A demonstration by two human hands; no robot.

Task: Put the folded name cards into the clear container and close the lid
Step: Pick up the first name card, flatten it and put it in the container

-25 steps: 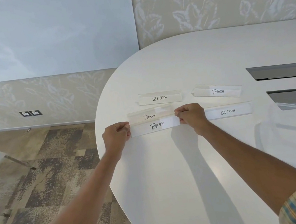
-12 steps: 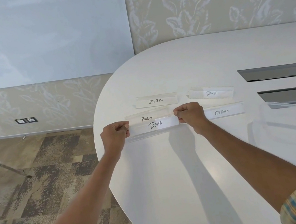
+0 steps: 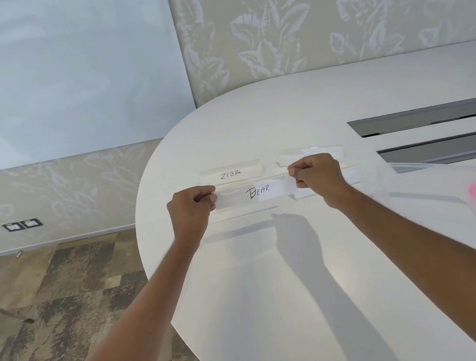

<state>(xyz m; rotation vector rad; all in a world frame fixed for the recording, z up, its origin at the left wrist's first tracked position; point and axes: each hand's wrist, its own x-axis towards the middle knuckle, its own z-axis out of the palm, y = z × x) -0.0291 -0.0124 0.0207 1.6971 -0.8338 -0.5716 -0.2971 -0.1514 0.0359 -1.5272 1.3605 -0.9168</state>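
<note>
Both hands are pinched shut on the BEAR card (image 3: pixel 259 192), left hand (image 3: pixel 193 210) on its 9 o'clock end, right hand (image 3: pixel 317 180) on the 3 o'clock end, holding it just above the white bench (image 3: pixel 278 283). The clear container (image 3: pixel 437 189) sits off at 3 o'clock. Farther back, at 12 o'clock, the ZEBRA card (image 3: pixel 231 174) lies flat.

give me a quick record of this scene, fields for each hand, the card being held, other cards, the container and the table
left hand: pinches left end of the BEAR card
right hand: pinches the card's right end
BEAR card: held above the white table, its paper showing toward the right
ZEBRA card: on table behind
other cards: partly hidden by right hand, labels unreadable
clear container: right edge, pink items inside
</note>
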